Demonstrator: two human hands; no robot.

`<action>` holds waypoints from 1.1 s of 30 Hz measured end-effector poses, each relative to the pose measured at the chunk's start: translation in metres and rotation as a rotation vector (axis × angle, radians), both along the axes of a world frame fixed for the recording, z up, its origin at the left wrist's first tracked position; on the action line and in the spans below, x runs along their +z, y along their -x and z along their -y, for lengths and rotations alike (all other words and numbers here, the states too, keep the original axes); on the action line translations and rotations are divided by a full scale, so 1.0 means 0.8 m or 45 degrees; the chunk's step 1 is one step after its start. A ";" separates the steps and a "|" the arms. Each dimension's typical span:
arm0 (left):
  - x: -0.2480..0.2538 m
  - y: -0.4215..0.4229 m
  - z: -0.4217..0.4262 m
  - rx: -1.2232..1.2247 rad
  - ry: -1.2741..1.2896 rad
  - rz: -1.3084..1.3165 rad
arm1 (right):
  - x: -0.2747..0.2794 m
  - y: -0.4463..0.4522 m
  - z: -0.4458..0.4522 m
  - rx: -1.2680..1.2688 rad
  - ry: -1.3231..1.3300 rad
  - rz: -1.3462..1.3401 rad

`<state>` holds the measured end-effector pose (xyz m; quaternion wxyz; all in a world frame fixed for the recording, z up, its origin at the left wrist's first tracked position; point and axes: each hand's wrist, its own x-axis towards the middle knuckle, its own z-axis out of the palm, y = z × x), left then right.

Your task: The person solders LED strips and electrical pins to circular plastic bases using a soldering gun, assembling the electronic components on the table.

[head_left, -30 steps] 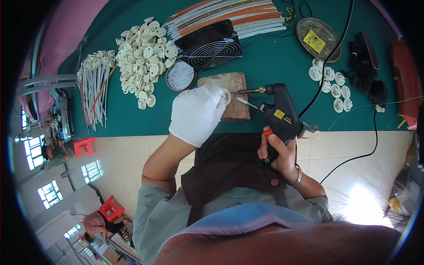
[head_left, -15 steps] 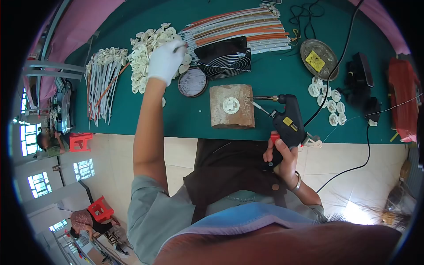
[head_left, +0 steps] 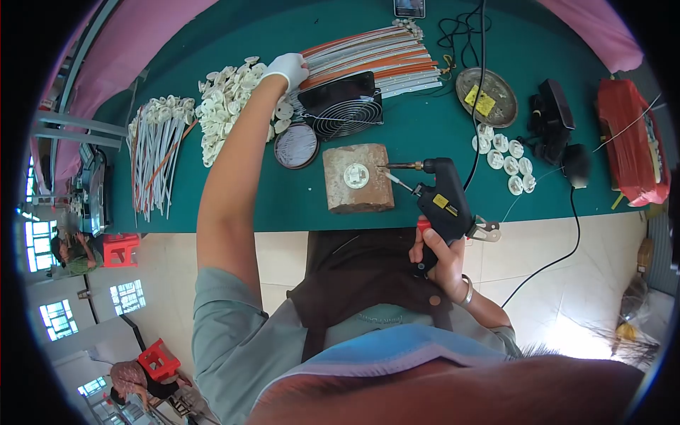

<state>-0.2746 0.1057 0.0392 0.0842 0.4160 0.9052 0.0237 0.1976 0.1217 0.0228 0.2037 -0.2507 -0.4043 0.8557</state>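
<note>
My left hand (head_left: 289,69), in a white glove, reaches to the left ends of a bundle of long white and orange strips (head_left: 375,58). Its fingers are curled in, and what they hold, if anything, is hidden. My right hand (head_left: 445,261) grips a black soldering gun (head_left: 445,205), a finger at its red trigger. The gun's tip points left, over the right edge of a brown block (head_left: 336,197). A round white disc (head_left: 356,176) lies on that block. Beside the left forearm is a heap of white round parts (head_left: 223,106).
A black fan (head_left: 347,117) and a round tin of thin white pieces (head_left: 296,145) stand behind the block. Rightward are a metal dish (head_left: 504,106) with a yellow sponge, several white discs (head_left: 511,166), cables and a red bag (head_left: 623,142). Wired strips (head_left: 157,163) lie far left.
My left hand has moved from above the heap of white parts rightward to the strip ends. My right hand still holds the soldering gun by the block. The view has shifted slightly.
</note>
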 end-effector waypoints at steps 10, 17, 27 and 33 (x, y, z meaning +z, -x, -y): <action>0.042 -0.031 0.016 -0.081 0.103 -0.018 | 0.009 -0.006 0.000 -0.089 0.035 -0.009; 0.080 -0.061 0.118 0.045 -0.502 0.165 | -0.002 -0.005 -0.001 -0.010 0.009 -0.002; 0.018 -0.223 0.193 0.478 -1.824 1.665 | -0.007 0.013 -0.001 0.005 0.017 0.032; 0.007 -0.268 0.193 0.419 -1.680 1.738 | -0.008 0.006 0.003 0.020 -0.075 0.020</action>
